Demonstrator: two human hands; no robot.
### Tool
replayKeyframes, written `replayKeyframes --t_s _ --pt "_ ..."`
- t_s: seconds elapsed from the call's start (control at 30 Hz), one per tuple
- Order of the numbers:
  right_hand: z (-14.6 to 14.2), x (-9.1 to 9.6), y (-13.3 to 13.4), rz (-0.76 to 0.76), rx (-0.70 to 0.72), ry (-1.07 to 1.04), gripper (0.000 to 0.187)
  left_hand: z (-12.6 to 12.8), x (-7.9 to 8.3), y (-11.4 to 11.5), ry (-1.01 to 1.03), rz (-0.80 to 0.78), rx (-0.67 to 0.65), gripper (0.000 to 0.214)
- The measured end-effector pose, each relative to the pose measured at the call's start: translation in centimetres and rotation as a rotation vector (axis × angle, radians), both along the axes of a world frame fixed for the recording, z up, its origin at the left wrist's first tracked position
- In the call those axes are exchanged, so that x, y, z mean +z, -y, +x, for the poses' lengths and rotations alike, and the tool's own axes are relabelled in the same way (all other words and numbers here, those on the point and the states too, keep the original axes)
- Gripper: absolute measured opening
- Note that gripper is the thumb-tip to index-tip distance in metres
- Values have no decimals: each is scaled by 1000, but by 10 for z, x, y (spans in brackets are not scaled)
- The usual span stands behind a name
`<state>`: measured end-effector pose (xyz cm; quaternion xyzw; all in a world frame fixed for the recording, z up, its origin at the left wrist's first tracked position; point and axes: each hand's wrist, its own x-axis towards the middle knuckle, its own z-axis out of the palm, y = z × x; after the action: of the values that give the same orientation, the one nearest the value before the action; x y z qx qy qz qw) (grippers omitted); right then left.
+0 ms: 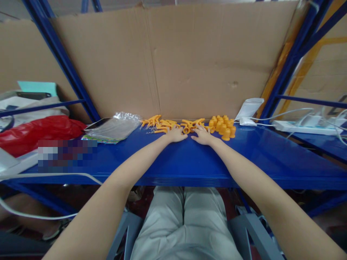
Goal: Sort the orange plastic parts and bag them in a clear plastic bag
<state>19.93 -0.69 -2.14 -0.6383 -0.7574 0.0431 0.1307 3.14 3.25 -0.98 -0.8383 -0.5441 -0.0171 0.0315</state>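
Note:
Both my arms reach forward over a blue metal shelf (189,162). My left hand (176,134) rests among a scatter of orange plastic pronged pieces (159,124), its fingers curled around one near the middle. My right hand (202,135) sits beside it, fingers pinched at an orange piece (189,127) between the two hands. A cluster of several orange cup-shaped caps (223,126) stands just right of my right hand.
A clear plastic bag (116,126) lies on a phone left of the pieces. A red bag (35,131) sits far left. A white pouch (249,108), power strip (303,126) and cables lie right. Cardboard (189,61) backs the shelf.

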Motion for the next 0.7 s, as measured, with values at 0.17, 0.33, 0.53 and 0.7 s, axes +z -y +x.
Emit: replayKeyframes --t_s 0.17,0.33,0.53,0.7 --pt "1 0 -1 -5 0 1 60 -20 5 -15 -62 2 -168 52" --pt "3 -2 -5 -2 2 10 60 -54 0 -26 -147 196 -129 49" --pt "3 -3 -6 2 3 15 59 -54 -3 -30 -127 170 -49 48" --pt "3 -2 -2 9 5 1 57 -35 -3 -28 -46 212 54 48"
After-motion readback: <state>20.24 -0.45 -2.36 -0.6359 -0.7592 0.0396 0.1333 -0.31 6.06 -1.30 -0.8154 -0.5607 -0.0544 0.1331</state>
